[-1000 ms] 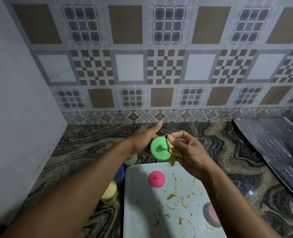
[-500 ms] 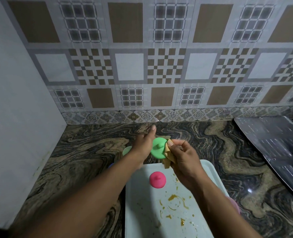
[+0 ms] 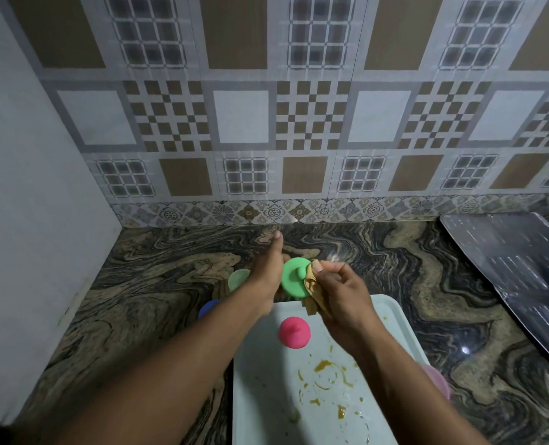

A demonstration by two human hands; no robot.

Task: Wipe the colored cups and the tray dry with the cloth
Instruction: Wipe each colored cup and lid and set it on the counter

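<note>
Now the left hand (image 3: 266, 277) grips the green cup (image 3: 294, 277) just over the far edge of the tray (image 3: 266, 380) (one finger sticks out straight). The right hand (image 3: 340, 297) pinches the cloth (image 3: 311, 287) against the cup's right side. Nearer, a pink cup (image 3: 294, 332) sits on the smeared tray.

green cup (image 3: 294, 277): matt plastic | pink cup (image 3: 295, 332): matt plastic | cloth (image 3: 311, 285): soft yellowish fabric | tray (image 3: 266, 396): smooth pale plastic, smeared | counter (image 3: 157, 284): glossy veined stone | wall (image 3: 298, 123): patterned ceramic tile | sheet (image 3: 507, 268): shiny ribbed metal
</note>
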